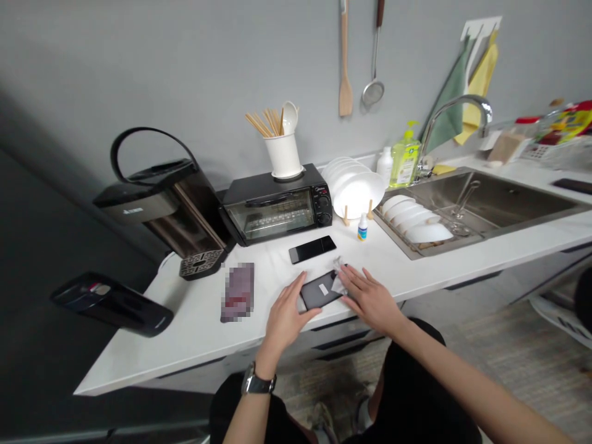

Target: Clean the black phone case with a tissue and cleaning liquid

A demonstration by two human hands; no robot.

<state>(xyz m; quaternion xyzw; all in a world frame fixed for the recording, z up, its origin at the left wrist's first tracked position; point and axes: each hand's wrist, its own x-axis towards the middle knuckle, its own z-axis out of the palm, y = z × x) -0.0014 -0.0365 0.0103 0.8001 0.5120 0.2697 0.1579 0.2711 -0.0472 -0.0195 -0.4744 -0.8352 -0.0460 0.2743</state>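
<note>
A dark phone (317, 291) with a small white label lies back up near the counter's front edge. My left hand (287, 311) holds its left end, thumb along the near edge and fingers at the far side. Under the fingers of my right hand (369, 298) a crumpled white tissue (339, 283) is pressed on the phone's right end. Just behind lies a second black phone (312, 249), screen up. A small white bottle (362, 227) with a blue and yellow label stands behind my right hand.
A toaster oven (277, 209) carries a white utensil holder (283, 156). At left stand a water dispenser (180, 216) and a dark flask-like object (113, 303), beside a pixelated item (237, 292). Plates (358, 192) and a sink (504, 197) with bowls are at right.
</note>
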